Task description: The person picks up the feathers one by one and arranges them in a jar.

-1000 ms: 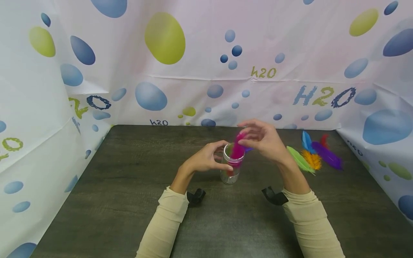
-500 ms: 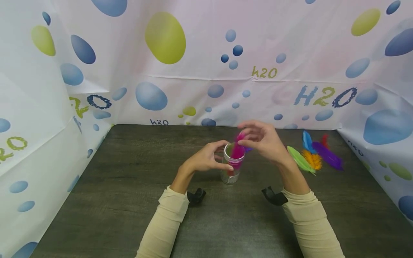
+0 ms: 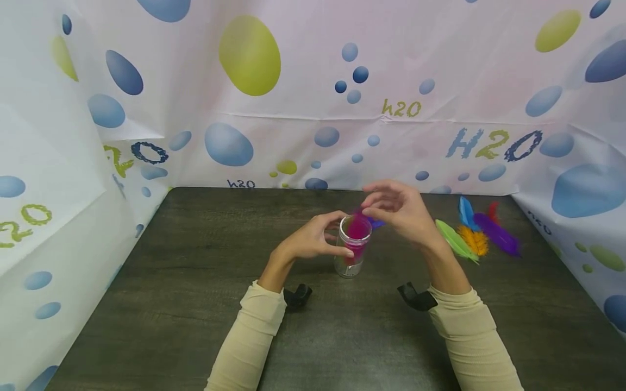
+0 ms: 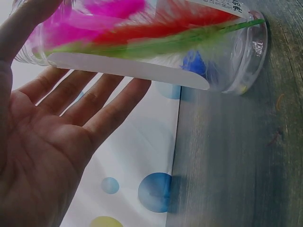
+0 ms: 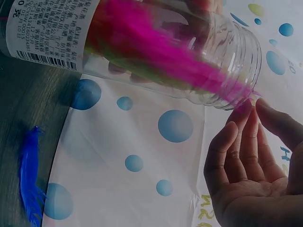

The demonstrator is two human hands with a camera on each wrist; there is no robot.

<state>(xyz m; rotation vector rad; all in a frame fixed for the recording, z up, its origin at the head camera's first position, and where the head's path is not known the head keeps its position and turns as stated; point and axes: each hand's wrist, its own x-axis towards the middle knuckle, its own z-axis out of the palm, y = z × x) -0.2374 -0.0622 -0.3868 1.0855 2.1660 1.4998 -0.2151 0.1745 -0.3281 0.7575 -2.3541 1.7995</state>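
A clear jar (image 3: 348, 270) with a printed label (image 5: 49, 33) stands upright on the dark table. My left hand (image 3: 310, 237) holds it near the top, thumb on the near side and fingers around the far side. Inside the jar, the left wrist view shows a red feather (image 4: 175, 24), a green feather (image 4: 165, 47) and a bit of blue (image 4: 193, 64). My right hand (image 3: 401, 213) is at the mouth, pinching the tip of a magenta feather (image 5: 165, 54) between thumb and fingertips. Most of that feather lies down inside the jar.
One blue feather (image 5: 30, 170) lies on the table just behind the jar. To the right of my right forearm is a loose group: a green feather (image 3: 457, 240), an orange feather (image 3: 473, 240), a light blue feather (image 3: 467, 213), a purple feather (image 3: 498, 234) and a red feather (image 3: 493, 212).
The magenta feather has gone lower into the jar, with less of it showing above the rim. My left hand and the jar have stayed in place; the right hand has barely shifted.
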